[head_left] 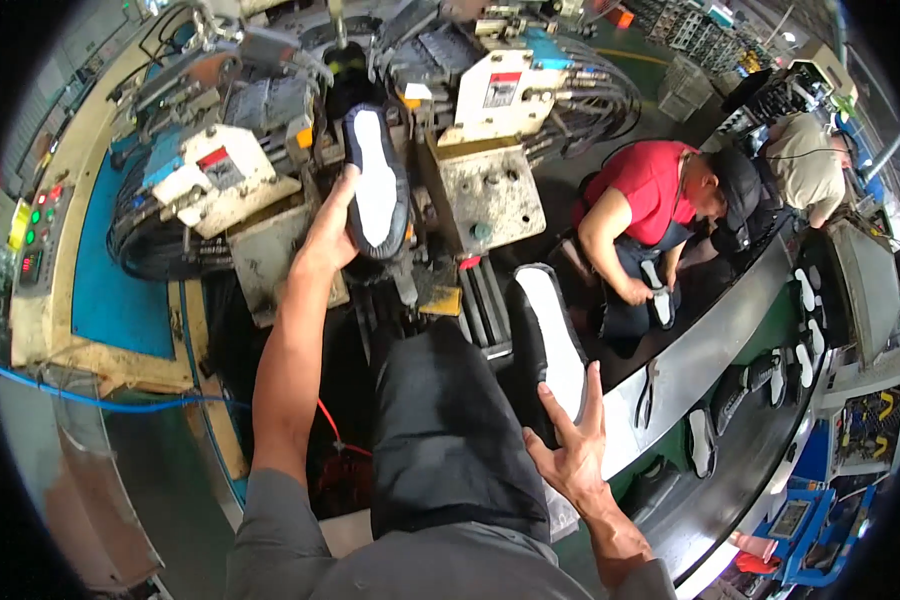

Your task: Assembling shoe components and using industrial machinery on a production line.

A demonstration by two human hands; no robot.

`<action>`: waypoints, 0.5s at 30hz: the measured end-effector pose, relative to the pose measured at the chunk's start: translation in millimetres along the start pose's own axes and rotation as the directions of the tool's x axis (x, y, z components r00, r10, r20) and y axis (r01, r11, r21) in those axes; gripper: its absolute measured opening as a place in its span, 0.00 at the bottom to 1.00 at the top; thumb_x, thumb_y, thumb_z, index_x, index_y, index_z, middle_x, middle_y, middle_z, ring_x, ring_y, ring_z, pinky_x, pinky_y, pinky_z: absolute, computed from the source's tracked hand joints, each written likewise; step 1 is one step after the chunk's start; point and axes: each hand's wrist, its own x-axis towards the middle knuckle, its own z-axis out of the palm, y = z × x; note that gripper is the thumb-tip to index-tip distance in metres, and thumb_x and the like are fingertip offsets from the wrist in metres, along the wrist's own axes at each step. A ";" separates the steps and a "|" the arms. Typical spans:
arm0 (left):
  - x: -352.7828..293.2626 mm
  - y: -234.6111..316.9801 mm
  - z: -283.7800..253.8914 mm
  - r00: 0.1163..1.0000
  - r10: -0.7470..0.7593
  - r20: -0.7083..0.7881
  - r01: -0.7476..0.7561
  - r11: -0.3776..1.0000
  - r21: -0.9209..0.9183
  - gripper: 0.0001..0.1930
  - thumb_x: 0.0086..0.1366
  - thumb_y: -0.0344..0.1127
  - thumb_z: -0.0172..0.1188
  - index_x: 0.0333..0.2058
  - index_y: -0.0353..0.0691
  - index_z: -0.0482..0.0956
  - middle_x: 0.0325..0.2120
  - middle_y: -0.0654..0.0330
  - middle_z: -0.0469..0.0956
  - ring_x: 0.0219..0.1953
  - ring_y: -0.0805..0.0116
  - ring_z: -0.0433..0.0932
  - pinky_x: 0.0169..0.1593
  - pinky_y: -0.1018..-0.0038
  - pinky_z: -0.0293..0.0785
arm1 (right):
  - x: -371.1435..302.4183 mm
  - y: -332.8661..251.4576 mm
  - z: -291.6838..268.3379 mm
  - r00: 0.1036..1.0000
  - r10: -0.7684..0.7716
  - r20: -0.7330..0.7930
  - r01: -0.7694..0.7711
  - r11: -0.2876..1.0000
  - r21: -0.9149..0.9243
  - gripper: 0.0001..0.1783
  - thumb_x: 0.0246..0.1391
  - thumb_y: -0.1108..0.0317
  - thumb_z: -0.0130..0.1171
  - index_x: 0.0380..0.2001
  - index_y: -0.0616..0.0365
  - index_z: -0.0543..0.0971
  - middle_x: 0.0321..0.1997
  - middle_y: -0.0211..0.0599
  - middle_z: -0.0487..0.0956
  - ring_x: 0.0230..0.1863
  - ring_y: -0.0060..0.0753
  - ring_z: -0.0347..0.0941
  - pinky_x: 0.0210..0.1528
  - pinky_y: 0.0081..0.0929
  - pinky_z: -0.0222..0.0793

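Note:
A black shoe upper with a white insole board on its underside sits sole up in the middle of the machine, toe toward me. My left hand is closed around its near left side, fingers partly hidden beneath it. Beside my right knee is a second black shoe upper with a white underside, also sole up. My right hand grips its near end, with two fingers spread over the white surface and the thumb at the side.
Machine side units flank the held shoe. A metal ledge and a conveyor carrying several shoes run along my right. A co-worker in red sits there holding a shoe. A button panel stands at left, near a blue hose.

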 end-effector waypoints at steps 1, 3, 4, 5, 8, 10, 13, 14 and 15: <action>11.4 1.1 10.6 0.998 0.070 -0.001 -0.070 0.994 0.087 0.34 0.77 0.53 0.66 0.74 0.44 0.70 0.62 0.56 0.81 0.62 0.61 0.80 0.65 0.60 0.79 | 20.5 -6.0 2.4 1.000 -0.014 -0.021 0.014 1.000 -0.006 0.39 0.49 0.61 0.80 0.67 0.37 0.84 0.85 0.78 0.46 0.78 0.81 0.60 0.73 0.62 0.68; 7.1 1.5 23.5 0.982 0.183 -0.047 -0.176 0.976 0.131 0.32 0.77 0.46 0.65 0.74 0.43 0.69 0.62 0.56 0.81 0.61 0.62 0.81 0.64 0.62 0.79 | 67.1 -23.9 4.4 0.994 -0.104 -0.033 0.104 0.994 -0.014 0.40 0.50 0.59 0.79 0.69 0.33 0.83 0.85 0.78 0.46 0.76 0.80 0.63 0.72 0.61 0.70; -0.9 7.7 19.9 0.984 0.179 -0.023 -0.174 0.975 0.135 0.33 0.78 0.43 0.64 0.75 0.41 0.66 0.62 0.54 0.80 0.60 0.62 0.81 0.63 0.63 0.80 | 92.1 -37.5 2.1 0.990 -0.136 -0.029 0.136 0.991 -0.006 0.41 0.51 0.59 0.79 0.70 0.31 0.81 0.84 0.78 0.46 0.74 0.79 0.65 0.71 0.61 0.72; -10.2 11.4 4.0 0.972 0.232 0.041 -0.236 0.960 0.149 0.33 0.78 0.41 0.62 0.76 0.40 0.64 0.63 0.51 0.79 0.61 0.60 0.81 0.64 0.61 0.81 | 116.5 -54.1 2.8 0.987 -0.162 -0.016 0.162 0.987 0.004 0.42 0.52 0.58 0.78 0.72 0.29 0.79 0.84 0.78 0.47 0.71 0.79 0.67 0.70 0.60 0.73; -88.9 5.9 1.4 0.932 0.352 0.086 -0.360 0.925 0.123 0.32 0.81 0.51 0.53 0.74 0.37 0.65 0.59 0.46 0.81 0.55 0.49 0.85 0.59 0.53 0.85 | 183.7 -83.5 26.1 0.968 -0.248 -0.046 0.249 0.968 0.023 0.43 0.50 0.59 0.77 0.73 0.30 0.78 0.83 0.77 0.49 0.74 0.84 0.63 0.73 0.61 0.69; -145.7 3.1 -9.1 0.952 0.223 0.211 -0.205 0.973 -0.105 0.43 0.79 0.65 0.48 0.76 0.33 0.61 0.58 0.35 0.80 0.53 0.40 0.86 0.56 0.46 0.85 | 227.4 -103.8 45.4 0.949 -0.308 -0.064 0.308 0.951 0.002 0.44 0.51 0.59 0.76 0.73 0.28 0.77 0.83 0.77 0.48 0.67 0.83 0.67 0.68 0.63 0.73; -201.2 -18.1 -17.7 0.941 0.332 0.065 -0.331 0.943 -0.032 0.50 0.72 0.69 0.59 0.78 0.36 0.57 0.58 0.33 0.78 0.44 0.35 0.86 0.46 0.44 0.85 | 270.9 -116.8 73.0 0.941 -0.328 -0.085 0.328 0.945 -0.014 0.44 0.52 0.59 0.75 0.74 0.27 0.76 0.84 0.77 0.44 0.62 0.83 0.70 0.62 0.63 0.79; -217.8 -26.2 -22.2 0.938 0.344 0.037 -0.341 0.938 -0.059 0.50 0.71 0.67 0.61 0.78 0.37 0.57 0.57 0.33 0.78 0.44 0.34 0.86 0.46 0.44 0.86 | 279.4 -119.5 82.1 0.936 -0.332 -0.113 0.333 0.943 -0.014 0.43 0.53 0.60 0.75 0.74 0.27 0.76 0.85 0.77 0.43 0.62 0.82 0.70 0.62 0.63 0.79; -233.3 -34.2 -27.1 0.936 0.353 0.012 -0.351 0.932 -0.087 0.50 0.71 0.65 0.63 0.78 0.38 0.56 0.57 0.33 0.78 0.44 0.34 0.86 0.45 0.43 0.86 | 287.1 -121.8 90.6 0.932 -0.334 -0.142 0.335 0.942 -0.015 0.43 0.54 0.60 0.75 0.74 0.27 0.76 0.85 0.76 0.43 0.63 0.82 0.70 0.62 0.63 0.79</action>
